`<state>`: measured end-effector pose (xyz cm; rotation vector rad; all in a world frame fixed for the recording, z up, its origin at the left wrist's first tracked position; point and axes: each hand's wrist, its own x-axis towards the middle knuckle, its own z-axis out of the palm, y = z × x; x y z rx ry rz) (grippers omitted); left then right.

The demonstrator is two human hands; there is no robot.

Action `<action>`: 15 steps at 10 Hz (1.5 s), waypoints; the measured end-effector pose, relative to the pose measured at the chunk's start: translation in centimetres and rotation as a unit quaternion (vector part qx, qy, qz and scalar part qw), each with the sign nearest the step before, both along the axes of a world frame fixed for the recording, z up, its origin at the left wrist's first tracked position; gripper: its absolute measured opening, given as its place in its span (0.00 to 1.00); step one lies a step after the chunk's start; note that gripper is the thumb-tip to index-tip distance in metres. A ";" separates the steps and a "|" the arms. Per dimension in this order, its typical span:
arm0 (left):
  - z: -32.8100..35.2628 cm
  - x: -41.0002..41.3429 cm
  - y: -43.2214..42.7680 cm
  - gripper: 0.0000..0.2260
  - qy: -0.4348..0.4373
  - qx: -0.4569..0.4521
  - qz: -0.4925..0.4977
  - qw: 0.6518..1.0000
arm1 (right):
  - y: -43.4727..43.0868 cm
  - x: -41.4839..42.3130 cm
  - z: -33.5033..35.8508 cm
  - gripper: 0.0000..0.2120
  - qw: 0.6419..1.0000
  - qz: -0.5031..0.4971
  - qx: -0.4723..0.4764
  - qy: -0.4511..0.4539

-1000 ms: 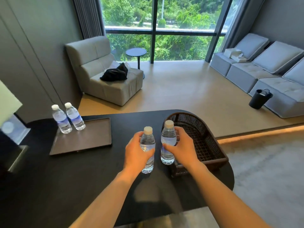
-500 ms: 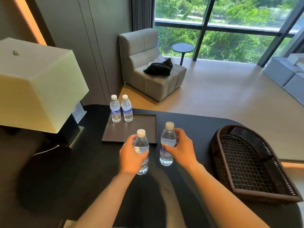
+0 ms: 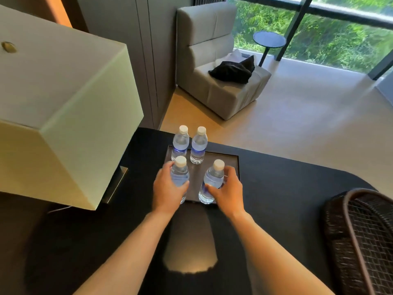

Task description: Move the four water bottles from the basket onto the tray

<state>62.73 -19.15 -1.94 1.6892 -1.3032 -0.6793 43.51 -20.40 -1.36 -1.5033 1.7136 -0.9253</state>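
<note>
Last placement: left hand (image 3: pixel 168 188) and right hand (image 3: pixel 228 191) each clasp a water bottle at tray (image 3: pixel 230 165) near edge; next, release.

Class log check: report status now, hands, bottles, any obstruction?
Left hand and right hand each grip a bottle over the tray. Two bottles already standing there. Lamp close left, path clear.

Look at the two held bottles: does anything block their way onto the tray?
Nothing visible does. The left hand and right hand hold their bottles over the tray's bare near half; the two standing bottles occupy the far edge.
</note>
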 end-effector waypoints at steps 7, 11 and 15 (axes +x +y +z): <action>-4.6 1.9 -8.7 0.32 -0.019 -0.005 -0.012 1.000 | -8.3 5.3 -3.3 0.33 0.999 -0.018 -0.011 0.033; -4.8 1.5 -9.5 0.32 -0.023 -0.008 -0.010 1.000 | -8.8 5.3 -3.8 0.34 0.999 -0.019 -0.003 0.030; -4.4 2.1 -6.6 0.45 -0.003 0.043 -0.004 0.999 | -5.8 4.2 -4.4 0.44 0.999 -0.016 0.030 0.024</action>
